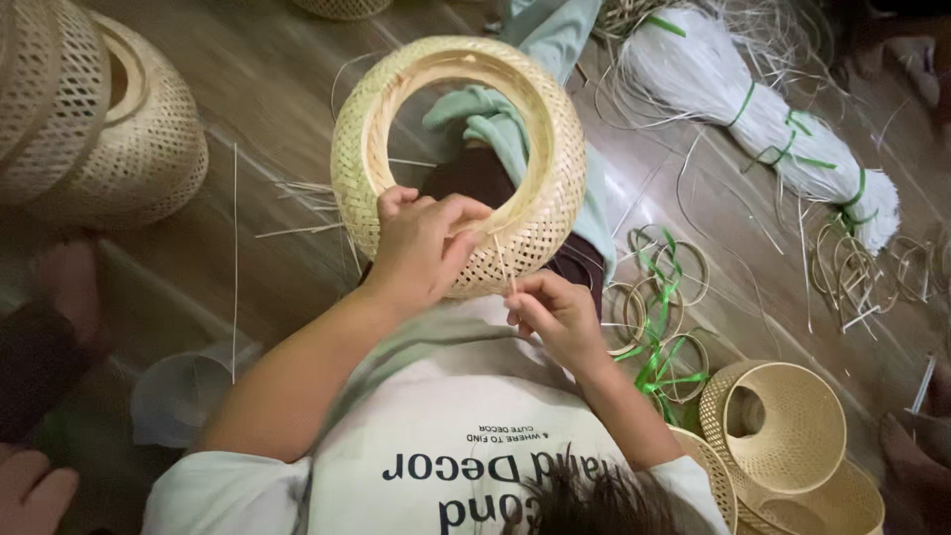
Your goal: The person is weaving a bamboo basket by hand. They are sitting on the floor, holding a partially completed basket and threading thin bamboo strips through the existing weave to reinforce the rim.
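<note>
A round woven bamboo shade (540,213) with a wide open middle stands tilted on my lap, above my green trousers (500,124). My left hand (424,248) grips its lower rim, fingers curled over the inner edge. Just below and to the right, my right hand (557,315) pinches a thin pale bamboo strip (503,263) that runs up into the weave at the rim. Loose strip ends stick out of the shade's left side.
Two large woven shades (109,129) sit at the upper left on the wooden floor. A white strip bundle with green ties (763,109) lies upper right, coiled rings (664,297) below it, small woven shades (783,426) lower right. Another person's hand (35,490) shows lower left.
</note>
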